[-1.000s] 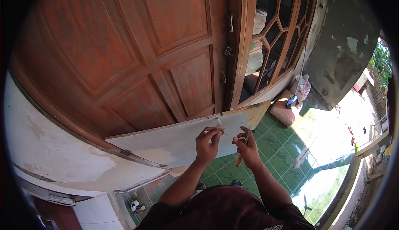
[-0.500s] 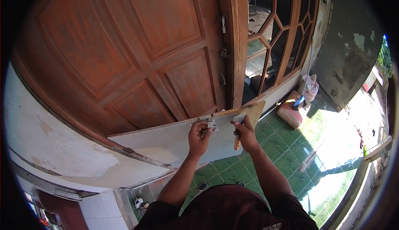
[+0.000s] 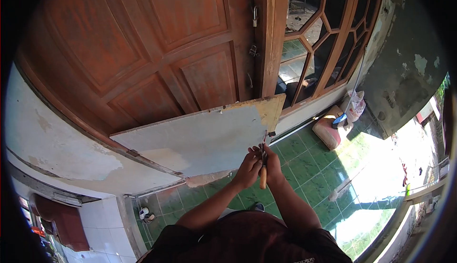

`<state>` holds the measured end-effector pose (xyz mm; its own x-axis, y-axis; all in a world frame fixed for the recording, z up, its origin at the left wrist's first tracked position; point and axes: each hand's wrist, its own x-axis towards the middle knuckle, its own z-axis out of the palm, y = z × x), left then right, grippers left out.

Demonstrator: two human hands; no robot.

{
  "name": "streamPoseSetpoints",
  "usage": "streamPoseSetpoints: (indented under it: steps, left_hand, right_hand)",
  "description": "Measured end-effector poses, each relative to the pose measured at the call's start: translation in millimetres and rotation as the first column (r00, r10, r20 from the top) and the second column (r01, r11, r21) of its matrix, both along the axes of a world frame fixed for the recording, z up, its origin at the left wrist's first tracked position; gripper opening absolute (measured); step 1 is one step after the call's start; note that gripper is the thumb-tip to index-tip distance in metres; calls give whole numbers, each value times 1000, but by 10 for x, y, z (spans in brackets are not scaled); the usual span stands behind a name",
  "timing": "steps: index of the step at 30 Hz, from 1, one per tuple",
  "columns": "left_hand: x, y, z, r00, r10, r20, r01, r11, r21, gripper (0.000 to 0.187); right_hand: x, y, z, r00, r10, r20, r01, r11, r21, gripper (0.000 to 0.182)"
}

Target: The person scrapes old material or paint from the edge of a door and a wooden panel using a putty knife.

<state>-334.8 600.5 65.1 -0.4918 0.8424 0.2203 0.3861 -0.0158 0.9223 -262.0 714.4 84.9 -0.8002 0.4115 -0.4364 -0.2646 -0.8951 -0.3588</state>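
Note:
My right hand [image 3: 274, 166] is closed around a putty knife [image 3: 263, 180], its wooden handle pointing down toward me and its thin blade turned nearly edge-on. Pressed close beside it, my left hand [image 3: 247, 171] has its fingers bent near the blade; whatever they hold is hidden. Beyond both hands a pale grey board [image 3: 204, 139] leans at a slant in front of the wooden door. Its right end [image 3: 272, 112] is bare and yellowish, with a small dark piece [image 3: 272, 133] on the edge.
A panelled brown door [image 3: 190, 15] and a window frame [image 3: 314, 44] stand ahead. On the green tiled floor [image 3: 304, 158] to the right are a reddish cushion-like block [image 3: 328, 132] and a white sack [image 3: 356, 106]. White shoes or similar [image 3: 147, 214] lie at lower left.
My hands have come together and moved down toward my body, off the board. The pale piece earlier in my left fingers is no longer visible. The view has shifted slightly.

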Motion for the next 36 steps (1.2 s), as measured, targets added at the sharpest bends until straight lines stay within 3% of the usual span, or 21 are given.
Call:
streamPoseSetpoints:
  steps: [2, 3, 4, 5, 6, 7, 10, 11, 12, 13, 16, 17, 20, 22, 25, 27, 29, 32, 35, 36]
  left_hand:
    - [249, 14, -92, 985, 56, 160, -64, 997, 49, 41]
    - [264, -2, -332, 997, 19, 71, -26, 994, 104, 45]
    - [269, 25, -535, 936, -7, 353, -40, 991, 126, 44]
    - [289, 59, -714, 797, -40, 603, -61, 987, 146, 43]
    - [335, 56, -815, 592, -78, 802, -90, 983, 162, 42]
    - [328, 0, -710, 419, -137, 898, -65, 982, 180, 39]
    - [388, -75, -233, 594, -45, 803, 112, 993, -27, 39]
    - [437, -57, -196, 636, -40, 771, 69, 998, -5, 38]
    - [435, -64, -173, 584, -19, 811, 73, 997, -29, 38]
    - [425, -71, -156, 530, 1, 848, 79, 996, -51, 37]
    - [477, -84, -83, 386, 18, 922, 54, 998, -42, 38]
    - [490, -80, -62, 341, 13, 940, 38, 999, -28, 38]
    - [260, -181, -165, 25, -275, 961, 82, 959, 272, 40]
    - [202, -136, -18, -65, -373, 926, 83, 922, 377, 43]
    - [132, -217, 142, -164, -542, 824, 96, 823, 560, 48]
    - [80, -269, 124, -188, -556, 810, 125, 804, 581, 47]
    - [27, -284, 49, -169, -548, 819, 150, 807, 571, 46]
    - [13, -318, -76, -133, -505, 853, 182, 834, 521, 47]
    - [76, -311, 98, -149, -443, 884, 236, 852, 467, 50]
    - [105, -325, 112, -115, -401, 909, 250, 874, 418, 51]
  right_hand:
    - [37, -4, -181, 994, -93, 51, 93, 996, 19, 26]
    - [85, -34, -263, 990, -113, 83, 108, 992, 66, 26]
    - [122, -67, -318, 985, -135, 112, 122, 986, 113, 26]
    - [168, -100, -281, 976, -168, 138, 129, 958, 256, 26]
    - [181, -144, -263, 972, -193, 131, 150, 947, 283, 27]
    - [178, -195, -252, 968, -218, 123, 172, 935, 311, 27]
    - [244, -181, -435, 962, -228, 150, 136, 877, 462, 36]
    - [285, -142, -530, 962, -228, 152, 120, 848, 517, 39]
    - [308, -127, -582, 962, -230, 151, 105, 815, 570, 42]
    - [294, -157, -436, 952, -279, 128, 188, 859, 476, 51]
    - [347, -170, -98, 862, -422, 282, 221, 813, 539, 54]
    - [337, -172, -78, 858, -459, 232, 300, 813, 499, 50]
    - [352, -12, -593, 869, -480, 121, 372, 794, 481, 42]
    - [404, -28, -431, 876, -468, 120, 239, 636, 733, 36]
    - [475, -16, -289, 936, -353, -7, 147, 371, 917, 26]
    - [624, 1, 17, 956, -293, 3, -10, -20, 1000, 26]
    - [640, 24, 137, 963, -268, -20, -91, -395, 914, 30]
    - [666, 73, -133, 970, -232, 69, -173, -463, 869, 30]
    - [650, 186, -286, 807, -499, 317, -251, 197, 948, 32]
    - [666, 236, -270, 826, -490, 278, -195, 214, 957, 34]
